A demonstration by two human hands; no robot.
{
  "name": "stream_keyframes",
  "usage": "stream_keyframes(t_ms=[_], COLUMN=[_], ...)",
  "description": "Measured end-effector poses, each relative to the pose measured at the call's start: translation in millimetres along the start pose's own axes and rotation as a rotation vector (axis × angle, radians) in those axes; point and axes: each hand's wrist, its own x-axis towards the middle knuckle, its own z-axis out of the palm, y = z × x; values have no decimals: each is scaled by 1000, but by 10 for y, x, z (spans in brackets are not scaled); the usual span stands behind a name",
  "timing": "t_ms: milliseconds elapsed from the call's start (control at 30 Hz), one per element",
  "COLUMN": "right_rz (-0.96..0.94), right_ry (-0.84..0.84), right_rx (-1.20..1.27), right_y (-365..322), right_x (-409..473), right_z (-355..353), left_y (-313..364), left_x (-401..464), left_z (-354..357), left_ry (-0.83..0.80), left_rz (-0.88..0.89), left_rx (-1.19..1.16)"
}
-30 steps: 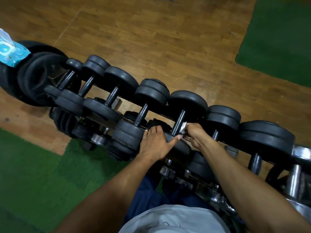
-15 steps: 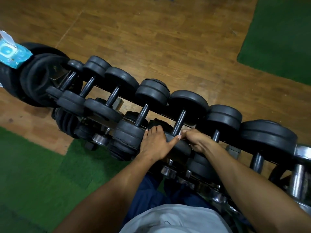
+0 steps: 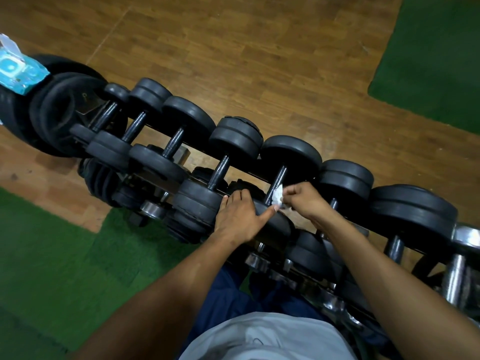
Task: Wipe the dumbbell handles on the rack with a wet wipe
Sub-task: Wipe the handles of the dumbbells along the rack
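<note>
A row of black dumbbells lies across the rack, running from upper left to lower right. My right hand pinches a small white wet wipe against the lower part of one dumbbell's dark metal handle. My left hand rests flat, with the thumb spread, on the near black weight of that same dumbbell. The wipe is partly hidden by my fingers.
A blue pack of wipes lies on stacked black plates at the far left. Chrome dumbbells sit at the right end. Wooden floor lies beyond the rack, and green mats flank it.
My right hand has slid up from the base of the handle, and the white wipe shows again. My left hand has stayed on the weight.
</note>
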Motion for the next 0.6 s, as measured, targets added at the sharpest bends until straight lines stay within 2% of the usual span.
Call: stream_keyframes(t_ms=[133, 167, 233, 300, 367, 500, 600], right_rz=[-338, -386, -476, -491, -480, -395, -324], right_ry=[113, 66, -138, -321, -362, -366, -245], right_rx=[-534, -657, -794, -842, -899, -1031, -1100], right_y=[-233, -267, -286, -312, -352, -455, -566], right_x=[43, 58, 112, 154, 202, 272, 337], right_z=[-14, 15, 70, 84, 61, 123, 146], left_y=[10, 13, 17, 19, 21, 22, 29], left_x=[4, 3, -7, -13, -17, -26, -29], left_z=[-5, -5, -9, -15, -20, -29, -43], left_ry=[-7, -7, 1, 6, 0, -8, -14], left_rz=[-8, -10, -10, -8, -12, -16, -16], left_rx=[-7, -12, -24, -31, -40, -47, -47])
